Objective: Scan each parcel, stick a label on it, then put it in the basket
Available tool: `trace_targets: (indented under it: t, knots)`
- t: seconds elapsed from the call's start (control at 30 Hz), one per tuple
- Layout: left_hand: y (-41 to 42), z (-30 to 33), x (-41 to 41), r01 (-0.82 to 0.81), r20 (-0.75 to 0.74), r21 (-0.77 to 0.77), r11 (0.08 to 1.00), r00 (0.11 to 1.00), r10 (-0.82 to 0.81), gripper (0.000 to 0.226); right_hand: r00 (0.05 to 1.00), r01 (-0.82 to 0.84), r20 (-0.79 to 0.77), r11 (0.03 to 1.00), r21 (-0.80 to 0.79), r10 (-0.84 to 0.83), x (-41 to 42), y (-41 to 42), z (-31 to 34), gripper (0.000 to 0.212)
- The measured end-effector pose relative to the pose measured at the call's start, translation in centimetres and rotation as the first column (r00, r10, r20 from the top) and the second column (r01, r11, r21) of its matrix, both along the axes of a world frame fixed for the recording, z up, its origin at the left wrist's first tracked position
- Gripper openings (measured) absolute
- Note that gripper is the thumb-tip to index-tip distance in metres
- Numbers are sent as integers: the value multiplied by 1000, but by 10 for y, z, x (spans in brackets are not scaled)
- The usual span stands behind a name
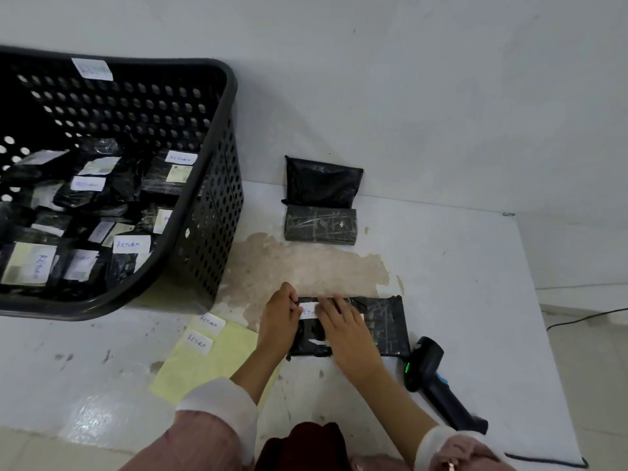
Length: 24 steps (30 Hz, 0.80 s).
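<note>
Pressing a white label (309, 311) onto the black parcel (384, 326) in front of me, I am working with both hands at once; my right hand (343, 329) is lying flat across the parcel's top, its fingers straight and spread over the label's right end; my left hand (277, 319) is curling round the parcel's left edge, thumb and fingertips pinching at the label's left end, though how firmly I cannot quite tell from this angle. The parcel is lying flat on the white table (475, 283), just beside a patch where the surface coating is peeling away.

The black scanner (430, 372) is lying on its side just right of the parcel, a green light glowing on it; its handle is pointing toward my right sleeve. A yellow backing sheet (210, 365) is lying to my left, two handwritten RETURN labels sitting at its top corner. Two more wrapped parcels (321, 202) are waiting at the back of the table, one leaning against the wall and one flat before it. The black perforated basket (210, 212) is standing at the far left, holding many labelled parcels.
</note>
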<state>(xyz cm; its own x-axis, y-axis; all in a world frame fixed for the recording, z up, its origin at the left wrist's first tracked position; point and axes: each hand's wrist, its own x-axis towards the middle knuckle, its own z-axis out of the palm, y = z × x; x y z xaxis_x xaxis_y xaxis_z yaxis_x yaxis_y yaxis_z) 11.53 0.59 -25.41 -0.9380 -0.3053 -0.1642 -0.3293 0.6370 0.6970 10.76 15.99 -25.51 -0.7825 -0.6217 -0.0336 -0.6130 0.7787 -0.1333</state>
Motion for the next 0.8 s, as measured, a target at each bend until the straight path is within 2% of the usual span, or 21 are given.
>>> trace_targets:
  t: [0.07, 0.17, 0.23, 0.3, 0.33, 0.4, 0.47, 0.5, 0.53, 0.6, 0.63, 0.8]
  knots:
    - [1, -1, 0, -1, 8, 3, 1000, 1000, 1, 20, 998, -7, 56, 1000, 16, 6, 6, 10, -5, 61]
    - [4, 0, 1, -20, 1, -16, 1000, 1000, 20, 20, 994, -2, 111, 996, 87, -8, 5, 13, -1, 56]
    - [5, 1, 2, -16, 9, -52, 999, 1000, 16, 20, 978, -1, 209, 994, 106, -21, 1, 14, -2, 58]
    - [9, 6, 1, 26, 44, -131, 991, 999, -20, 20, 972, 27, 229, 994, 105, -51, -1, 15, -4, 58]
    - [12, 7, 2, 94, 71, -261, 961, 994, -78, 23, 971, 38, 229, 993, 113, -63, 0, 15, -3, 60]
    - [17, 3, 7, 268, 152, -522, 810, 963, -221, 42, 965, 47, 251, 990, 134, -80, 0, 13, 0, 67]
    - [20, -6, 18, 469, 308, -591, 656, 883, -353, 65, 958, 52, 272, 987, 151, -92, 1, 10, 3, 79]
    - [20, -10, 26, 524, 365, -590, 614, 852, -376, 69, 954, 49, 284, 985, 163, -94, 1, 9, 4, 85]
    - [17, -12, 33, 525, 357, -602, 601, 851, -386, 67, 951, 41, 296, 983, 177, -93, 0, 9, 6, 90]
    - [10, -11, 43, 453, 264, -634, 626, 888, -376, 63, 945, 13, 316, 978, 210, -81, -2, 9, 8, 98]
    - [9, -8, 46, 431, 256, -637, 639, 900, -352, 68, 944, -1, 323, 975, 222, -73, -3, 9, 9, 101]
    - [18, -17, 49, 354, 323, -529, 771, 924, -203, 81, 952, -18, 301, 974, 226, -52, -5, 9, 7, 96]
